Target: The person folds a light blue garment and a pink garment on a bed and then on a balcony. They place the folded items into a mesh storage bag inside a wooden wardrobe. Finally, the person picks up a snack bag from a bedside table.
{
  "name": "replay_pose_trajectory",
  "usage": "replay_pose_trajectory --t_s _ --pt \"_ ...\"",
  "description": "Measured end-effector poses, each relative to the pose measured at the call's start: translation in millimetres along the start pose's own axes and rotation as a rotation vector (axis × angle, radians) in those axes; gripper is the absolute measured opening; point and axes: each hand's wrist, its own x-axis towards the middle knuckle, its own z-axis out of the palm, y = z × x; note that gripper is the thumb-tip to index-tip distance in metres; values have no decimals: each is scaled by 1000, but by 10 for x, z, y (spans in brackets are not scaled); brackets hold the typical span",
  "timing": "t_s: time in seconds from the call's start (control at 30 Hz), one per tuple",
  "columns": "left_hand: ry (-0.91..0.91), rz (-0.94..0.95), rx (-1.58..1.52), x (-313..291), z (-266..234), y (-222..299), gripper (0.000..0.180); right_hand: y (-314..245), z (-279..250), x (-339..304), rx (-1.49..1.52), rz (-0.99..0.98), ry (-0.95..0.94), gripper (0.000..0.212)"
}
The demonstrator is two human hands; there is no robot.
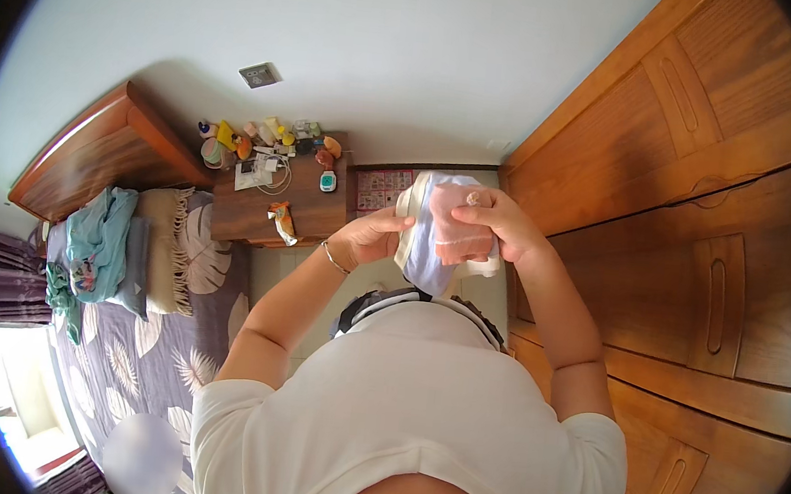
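In front of my chest, both hands hold a small stack of soft folded cloths. My left hand (374, 235) has its thumb on the near face of a cream cloth (405, 220) at the stack's left side, with its other fingers behind. Next to that lies a pale lavender-blue cloth (429, 267), and over its right part a folded pink cloth (453, 238). My right hand (508, 227) grips the pink cloth from the right, thumb across its front. Whether the cloths are garments or small towels, I cannot tell.
Left of centre, a wooden bedside cabinet (271, 213) carries bottles, a white cable (279, 180) and an orange packet (282, 223). Beyond it, turquoise clothing (102, 240) lies on a bed with a patterned cover (127, 355). A tall wooden wardrobe (655, 289) stands close on my right.
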Motion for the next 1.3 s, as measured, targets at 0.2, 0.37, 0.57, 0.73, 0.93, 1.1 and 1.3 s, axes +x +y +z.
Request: replay_pose_trajectory --t_s 0.2,0.37,0.57,0.73,0.93,1.1,1.3 --pt "85 499 722 -188 544 629 32 -38 -97 -172 -200 -466 73 31" --pt "-134 586 1319 -447 796 1168 32 -138 -15 -276 -886 -846 211 30" --pt "-121 815 1865 -713 1360 1282 11 -99 -83 -164 -976 -1042 282 28" --pt "-58 565 2038 -685 1406 1345 7 -187 -484 -152 -898 -941 483 45" --pt "-261 256 1887 -417 1009 1509 27 -271 -44 -224 -512 -669 12 39" --pt "-373 132 1930 -291 987 1490 34 -71 468 10 -720 -487 -304 27" --pt "-265 313 725 -246 700 1561 41 -159 512 -24 -516 -455 -420 17"
